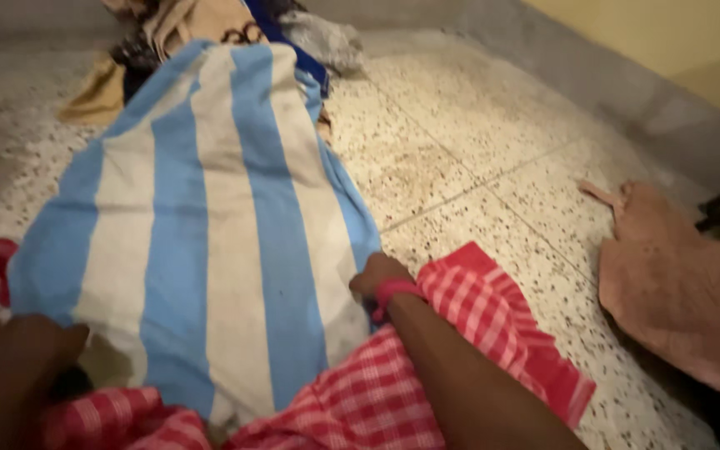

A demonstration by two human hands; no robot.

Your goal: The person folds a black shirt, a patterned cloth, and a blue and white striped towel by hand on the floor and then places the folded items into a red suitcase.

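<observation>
- Blue-and-white striped cloth (210,225) lies flat on speckled floor (477,167), running near to far.
- Right hand (379,277) fingers clenched on its right edge.
- Left hand (18,367) at near-left corner; grip unclear.
- Red checked cloth (393,383) nearest.

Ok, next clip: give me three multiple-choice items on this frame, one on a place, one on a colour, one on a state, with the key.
1. Where does the pink cloth lie?
A. on the speckled floor, to the right
B. on top of the striped cloth
C. in the pile at the top

2. What colours are the stripes of the striped cloth?
A. green and yellow
B. blue and white
C. black and grey

3. What is the right hand doing?
A. lifted in the air, open
B. resting on the pink cloth
C. closed at the right edge of the striped cloth

Key: 1 A, it lies alone on the floor by the wall; 2 B, long blue and white bands run along it; 3 C, the fingers are curled at its edge, next to the red checked cloth.
</observation>
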